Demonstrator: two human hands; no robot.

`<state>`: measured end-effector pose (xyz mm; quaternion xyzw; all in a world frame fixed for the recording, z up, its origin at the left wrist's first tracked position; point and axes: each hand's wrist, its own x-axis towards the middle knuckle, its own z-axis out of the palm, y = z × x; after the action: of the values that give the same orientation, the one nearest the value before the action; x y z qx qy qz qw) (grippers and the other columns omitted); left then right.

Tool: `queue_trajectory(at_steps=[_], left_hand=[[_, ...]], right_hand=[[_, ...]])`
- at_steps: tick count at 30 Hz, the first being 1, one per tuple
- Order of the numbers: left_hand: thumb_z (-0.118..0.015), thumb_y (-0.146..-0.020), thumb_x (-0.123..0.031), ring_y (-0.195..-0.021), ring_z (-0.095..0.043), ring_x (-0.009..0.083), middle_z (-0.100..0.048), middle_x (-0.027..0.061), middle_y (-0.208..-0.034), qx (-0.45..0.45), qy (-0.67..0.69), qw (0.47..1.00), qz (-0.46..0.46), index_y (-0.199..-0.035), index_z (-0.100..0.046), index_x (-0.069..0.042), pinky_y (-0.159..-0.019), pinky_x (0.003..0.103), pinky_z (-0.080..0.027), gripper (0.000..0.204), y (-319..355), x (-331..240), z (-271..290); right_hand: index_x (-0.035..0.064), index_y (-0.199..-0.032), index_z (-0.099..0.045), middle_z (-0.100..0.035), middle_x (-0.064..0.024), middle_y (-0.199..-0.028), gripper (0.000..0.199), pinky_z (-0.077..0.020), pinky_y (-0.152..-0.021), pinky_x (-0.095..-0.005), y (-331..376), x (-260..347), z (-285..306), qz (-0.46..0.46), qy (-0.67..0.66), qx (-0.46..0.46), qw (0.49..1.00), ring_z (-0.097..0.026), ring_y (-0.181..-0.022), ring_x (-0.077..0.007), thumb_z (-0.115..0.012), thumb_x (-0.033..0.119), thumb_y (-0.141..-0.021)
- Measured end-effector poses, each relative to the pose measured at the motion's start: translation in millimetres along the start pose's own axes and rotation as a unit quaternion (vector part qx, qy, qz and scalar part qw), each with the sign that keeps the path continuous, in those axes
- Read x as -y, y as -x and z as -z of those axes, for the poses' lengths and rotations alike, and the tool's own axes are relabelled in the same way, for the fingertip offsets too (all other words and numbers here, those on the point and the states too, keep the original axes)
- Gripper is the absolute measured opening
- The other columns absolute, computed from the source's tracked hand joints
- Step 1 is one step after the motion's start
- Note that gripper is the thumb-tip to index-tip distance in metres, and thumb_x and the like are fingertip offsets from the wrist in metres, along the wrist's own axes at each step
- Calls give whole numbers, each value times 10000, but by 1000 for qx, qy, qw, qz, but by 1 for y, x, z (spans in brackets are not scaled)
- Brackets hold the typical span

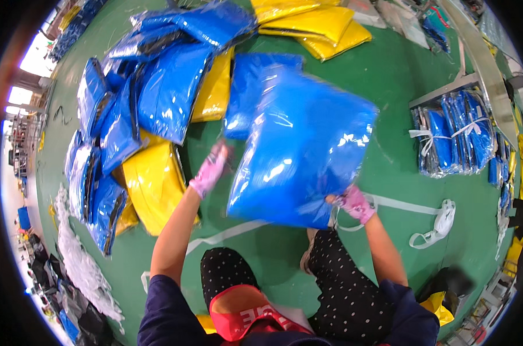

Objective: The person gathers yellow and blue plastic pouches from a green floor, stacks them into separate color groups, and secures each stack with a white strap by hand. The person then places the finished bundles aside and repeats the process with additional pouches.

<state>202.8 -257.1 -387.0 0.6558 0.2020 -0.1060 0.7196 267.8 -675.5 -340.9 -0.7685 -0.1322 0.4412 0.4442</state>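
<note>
A blue packet, something folded flat in clear shiny plastic, is held up over the green floor, smeared by motion at its far edge. My right hand, in a pink fingerless-looking glove, grips its near right corner. My left hand, gloved in the same pink, is just off the packet's left edge, and its fingers are blurred. Behind the held packet, another blue packet lies on the floor. A white strap runs along the floor beneath, passing close to my right hand.
Blue packets and yellow packets are heaped at left; more yellow ones lie at the far side. Tied blue bundles stand at right by a metal frame. White strap coils and white plastic lie around.
</note>
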Motion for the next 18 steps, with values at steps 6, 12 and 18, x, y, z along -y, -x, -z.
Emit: queue_trajectory(at_steps=[6, 12, 18], left_hand=[[-461, -861, -588, -1153, -482, 211, -464, 124, -1293, 116, 239, 956, 125, -1358, -336, -68, -960, 362, -428, 731, 163, 49, -9], [-665, -778, -55, -1162, -464, 188, -469, 77, -1286, 107, 108, 971, 183, -1355, -330, -54, -965, 353, -412, 667, 223, 88, -19], [-745, -693, -146, -1229, -396, 331, -396, 191, -1338, -209, -166, 964, 12, -1360, -313, -34, -1007, 400, -354, 803, 230, 74, -77]], right_hand=[[-14, -1042, -601, -660, -65, -946, 333, -473, -783, -287, -25, -28, -99, 21, -159, 133, 978, -604, -834, -158, -685, 221, -821], [45, -1093, -599, -665, -102, -973, 418, -464, -787, -301, -26, -61, -120, 7, 60, 237, 970, -611, -840, -168, -683, 335, -804], [26, -753, -572, -553, -135, -614, 374, -385, -494, -377, -22, -129, -139, 108, 127, 227, 959, -525, -544, -251, -694, 379, -734]])
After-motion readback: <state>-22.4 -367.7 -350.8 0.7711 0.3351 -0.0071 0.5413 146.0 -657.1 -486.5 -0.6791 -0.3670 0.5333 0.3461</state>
